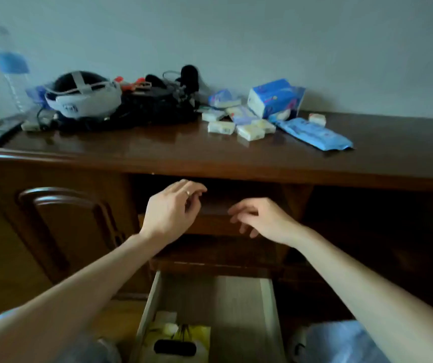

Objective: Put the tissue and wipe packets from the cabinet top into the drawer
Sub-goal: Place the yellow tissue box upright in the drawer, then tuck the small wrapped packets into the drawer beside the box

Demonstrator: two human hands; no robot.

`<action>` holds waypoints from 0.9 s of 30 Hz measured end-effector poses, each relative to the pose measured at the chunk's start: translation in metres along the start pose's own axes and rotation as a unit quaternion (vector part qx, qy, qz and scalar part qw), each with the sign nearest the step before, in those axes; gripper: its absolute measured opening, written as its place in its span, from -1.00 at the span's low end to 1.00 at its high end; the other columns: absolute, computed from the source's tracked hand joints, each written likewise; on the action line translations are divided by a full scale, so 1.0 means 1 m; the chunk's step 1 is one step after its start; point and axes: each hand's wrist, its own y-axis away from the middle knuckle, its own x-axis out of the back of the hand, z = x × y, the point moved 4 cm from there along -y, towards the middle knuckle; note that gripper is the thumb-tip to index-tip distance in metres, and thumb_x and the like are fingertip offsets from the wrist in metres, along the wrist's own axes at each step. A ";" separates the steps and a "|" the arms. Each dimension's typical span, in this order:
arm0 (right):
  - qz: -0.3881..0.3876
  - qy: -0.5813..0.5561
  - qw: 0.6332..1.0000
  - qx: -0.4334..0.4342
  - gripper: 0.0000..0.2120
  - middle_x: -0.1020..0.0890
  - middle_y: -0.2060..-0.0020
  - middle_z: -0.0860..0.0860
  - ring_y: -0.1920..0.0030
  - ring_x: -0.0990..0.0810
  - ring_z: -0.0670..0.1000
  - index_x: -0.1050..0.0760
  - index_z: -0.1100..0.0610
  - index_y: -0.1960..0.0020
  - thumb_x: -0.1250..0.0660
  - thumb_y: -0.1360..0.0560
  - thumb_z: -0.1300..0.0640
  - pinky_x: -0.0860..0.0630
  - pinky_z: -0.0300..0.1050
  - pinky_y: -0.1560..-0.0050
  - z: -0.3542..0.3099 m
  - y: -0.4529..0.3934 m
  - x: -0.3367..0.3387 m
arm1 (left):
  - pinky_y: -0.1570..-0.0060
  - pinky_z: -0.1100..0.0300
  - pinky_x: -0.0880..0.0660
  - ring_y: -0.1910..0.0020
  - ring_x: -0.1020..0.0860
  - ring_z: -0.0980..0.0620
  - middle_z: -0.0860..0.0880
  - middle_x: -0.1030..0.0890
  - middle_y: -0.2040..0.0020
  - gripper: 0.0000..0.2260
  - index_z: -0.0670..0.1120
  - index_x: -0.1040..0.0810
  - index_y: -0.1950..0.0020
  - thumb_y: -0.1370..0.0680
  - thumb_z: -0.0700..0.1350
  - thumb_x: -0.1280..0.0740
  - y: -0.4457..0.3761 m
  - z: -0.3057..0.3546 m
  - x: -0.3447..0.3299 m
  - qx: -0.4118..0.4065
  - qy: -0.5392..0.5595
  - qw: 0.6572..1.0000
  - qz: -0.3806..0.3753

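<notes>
Below the cabinet top (157,150) we hold our left hand (170,213) and right hand (259,218) loose, empty; tissue and wipe packets (246,121) lie above beside a headset (84,98), open drawer (270,310) beneath

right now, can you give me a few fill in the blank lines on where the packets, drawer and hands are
1. The long blue wipe packet lies on the cabinet top, to the ____ of the small white tissue packets.
2. The drawer below the hands is ____.
3. The left hand and the right hand hold ____.
4. The water bottle stands at the ____ end of the top.

Missing words: right; open; nothing; left
</notes>
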 end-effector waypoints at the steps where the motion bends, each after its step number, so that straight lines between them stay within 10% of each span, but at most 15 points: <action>1: 0.030 0.003 0.999 0.024 -0.78 -0.74 0.07 -0.16 0.19 -0.73 -0.06 -0.65 -0.15 -0.05 -0.28 -0.61 0.11 -0.59 -0.21 0.34 -0.019 0.000 0.025 | 0.19 0.31 -0.55 0.07 -0.59 0.21 0.16 -0.65 -0.04 -0.80 0.08 -0.60 -0.16 -0.60 -0.07 -0.26 -0.026 0.008 0.009 -0.021 -0.001 0.999 0.025; 9: 0.226 0.167 0.959 0.022 -0.68 -0.59 -0.26 -0.11 -0.24 -0.55 -0.05 -0.52 -0.15 -0.30 -0.34 -0.56 -0.03 -0.54 0.02 -0.19 -0.064 -0.077 0.135 | -0.22 -0.02 -0.45 -0.37 -0.42 -0.11 -0.05 -0.49 -0.39 -0.60 0.06 -0.49 -0.43 -0.58 -0.03 -0.30 -0.179 -0.009 -0.036 0.074 -0.030 0.986 -0.144; 15: 0.186 0.266 0.942 -0.082 -0.25 -0.07 -0.63 0.07 -0.60 -0.04 0.18 -0.21 -0.25 -0.53 -0.23 -0.41 -0.47 -0.21 0.22 -0.47 -0.041 -0.163 0.134 | -0.54 -0.07 -0.08 -0.62 -0.10 -0.07 -0.02 -0.19 -0.64 -0.46 0.06 -0.19 -0.63 -0.65 0.10 -0.16 -0.216 -0.055 -0.113 0.090 -0.072 0.957 -0.265; 20: 0.202 0.367 0.905 -0.070 -0.43 -0.43 -0.30 0.16 -0.32 -0.39 0.25 -0.42 0.01 -0.29 -0.17 -0.49 -0.38 -0.40 0.15 -0.24 -0.033 -0.195 0.137 | -0.40 -0.03 -0.28 -0.43 -0.39 -0.12 -0.09 -0.46 -0.43 -0.60 0.02 -0.44 -0.37 -0.57 0.10 -0.24 -0.237 -0.070 -0.126 0.092 -0.064 0.966 -0.232; 27: 0.187 0.375 0.908 -0.013 -0.65 -0.45 -0.19 0.11 -0.24 -0.38 0.20 -0.38 -0.05 -0.06 -0.25 -0.46 -0.28 -0.43 0.10 -0.14 -0.048 -0.157 0.125 | -0.17 0.02 -0.36 -0.23 -0.48 -0.13 -0.09 -0.56 -0.17 -0.67 0.01 -0.31 -0.10 -0.53 0.17 -0.31 -0.219 -0.052 -0.107 0.101 -0.055 0.966 -0.233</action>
